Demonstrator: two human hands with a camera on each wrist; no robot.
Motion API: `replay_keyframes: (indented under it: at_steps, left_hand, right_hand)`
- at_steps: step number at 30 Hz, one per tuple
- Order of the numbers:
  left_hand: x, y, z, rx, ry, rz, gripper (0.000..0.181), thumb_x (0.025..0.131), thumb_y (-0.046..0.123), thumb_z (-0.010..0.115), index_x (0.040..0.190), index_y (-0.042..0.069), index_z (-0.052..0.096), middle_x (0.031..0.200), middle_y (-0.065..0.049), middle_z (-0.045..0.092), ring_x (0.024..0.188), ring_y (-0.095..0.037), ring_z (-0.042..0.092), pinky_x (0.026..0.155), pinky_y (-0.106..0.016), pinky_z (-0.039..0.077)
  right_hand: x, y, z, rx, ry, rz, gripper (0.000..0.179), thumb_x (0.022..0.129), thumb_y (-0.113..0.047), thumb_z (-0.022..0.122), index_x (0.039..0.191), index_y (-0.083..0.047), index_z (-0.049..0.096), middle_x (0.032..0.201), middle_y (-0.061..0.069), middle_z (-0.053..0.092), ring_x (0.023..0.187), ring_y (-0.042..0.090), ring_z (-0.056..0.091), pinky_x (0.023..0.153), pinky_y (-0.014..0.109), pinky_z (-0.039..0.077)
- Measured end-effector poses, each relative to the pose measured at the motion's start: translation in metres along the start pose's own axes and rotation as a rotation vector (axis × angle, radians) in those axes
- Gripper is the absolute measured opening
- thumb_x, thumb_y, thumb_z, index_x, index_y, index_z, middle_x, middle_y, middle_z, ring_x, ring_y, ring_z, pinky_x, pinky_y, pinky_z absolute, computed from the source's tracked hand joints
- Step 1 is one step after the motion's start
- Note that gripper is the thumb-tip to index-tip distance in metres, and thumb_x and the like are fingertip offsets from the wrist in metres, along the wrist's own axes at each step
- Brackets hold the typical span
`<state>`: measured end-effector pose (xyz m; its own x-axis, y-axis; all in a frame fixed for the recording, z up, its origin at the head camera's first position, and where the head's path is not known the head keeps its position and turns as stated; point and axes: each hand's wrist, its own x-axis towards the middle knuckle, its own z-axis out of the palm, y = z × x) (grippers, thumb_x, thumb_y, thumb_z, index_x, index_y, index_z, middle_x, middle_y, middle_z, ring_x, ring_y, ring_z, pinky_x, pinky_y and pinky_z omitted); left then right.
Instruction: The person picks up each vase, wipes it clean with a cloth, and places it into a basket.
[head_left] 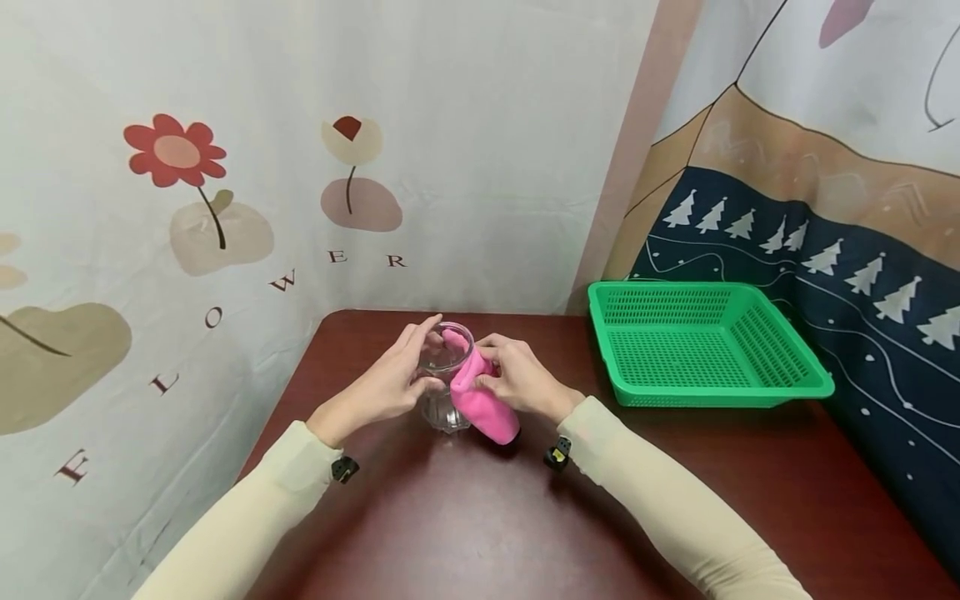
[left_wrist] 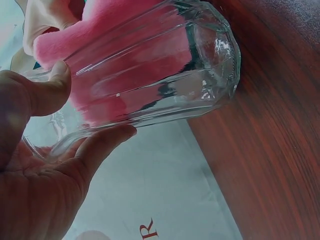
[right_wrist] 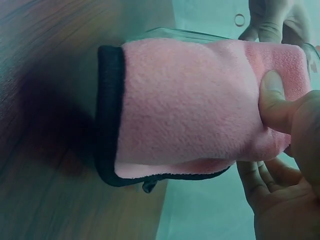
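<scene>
My left hand (head_left: 386,382) grips a tall clear glass vase (head_left: 445,414) near its round mouth, thumb on one side and fingers on the other. Its ribbed sides and faceted base (left_wrist: 217,52) show in the left wrist view, where the base is close over the table. A fluffy pink cloth (head_left: 486,413) with dark edging (right_wrist: 110,110) hangs folded over the vase's rim, part of it inside the mouth. Beside the rim, my right hand (head_left: 525,379) pinches that cloth between thumb and fingers. The cloth's lower end hangs along the vase's right side.
A green plastic basket (head_left: 611,371) with perforated walls stands at the back right of the dark red-brown table (head_left: 480,525). Behind the table hangs a light curtain (head_left: 487,167) printed with flowers and letters. A patterned dark blue cloth (head_left: 885,367) runs along the right side.
</scene>
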<state>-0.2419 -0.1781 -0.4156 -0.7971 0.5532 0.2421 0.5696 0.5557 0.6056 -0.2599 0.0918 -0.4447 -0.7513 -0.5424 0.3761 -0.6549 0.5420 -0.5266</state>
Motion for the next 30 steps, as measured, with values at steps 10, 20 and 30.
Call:
replay_keyframes:
  at_steps: [10,20,30]
  left_hand:
    - [-0.001,0.000,0.001,0.016,-0.011,-0.003,0.104,0.102,-0.001,0.087,0.182,0.000,0.021,0.152,-0.022,0.056,0.138,-0.037,0.072,0.102,-0.043,0.068]
    - [0.002,0.000,-0.001,0.028,-0.003,0.005,0.103,0.102,0.000,0.088,0.182,0.002,0.023,0.151,-0.022,0.058,0.136,-0.036,0.073,0.098,-0.041,0.067]
    - [0.003,-0.002,0.000,-0.008,0.003,0.006,0.103,0.100,-0.003,0.088,0.181,0.000,0.024,0.152,-0.026,0.057,0.142,-0.045,0.071,0.103,-0.049,0.069]
  right_hand:
    - [-0.006,0.005,0.004,-0.032,-0.048,-0.008,0.026,0.098,-0.009,0.094,0.122,-0.003,0.089,0.135,0.016,0.081,0.121,0.028,0.080,0.097,0.036,0.069]
    - [-0.008,0.013,0.008,-0.068,-0.081,-0.003,0.027,0.094,-0.005,0.095,0.121,-0.001,0.090,0.131,0.017,0.082,0.120,0.029,0.080,0.099,0.039,0.070]
    - [-0.014,0.018,0.015,-0.088,-0.170,0.026,0.021,0.097,-0.005,0.094,0.116,0.002,0.089,0.134,0.021,0.079,0.127,0.033,0.078,0.107,0.043,0.069]
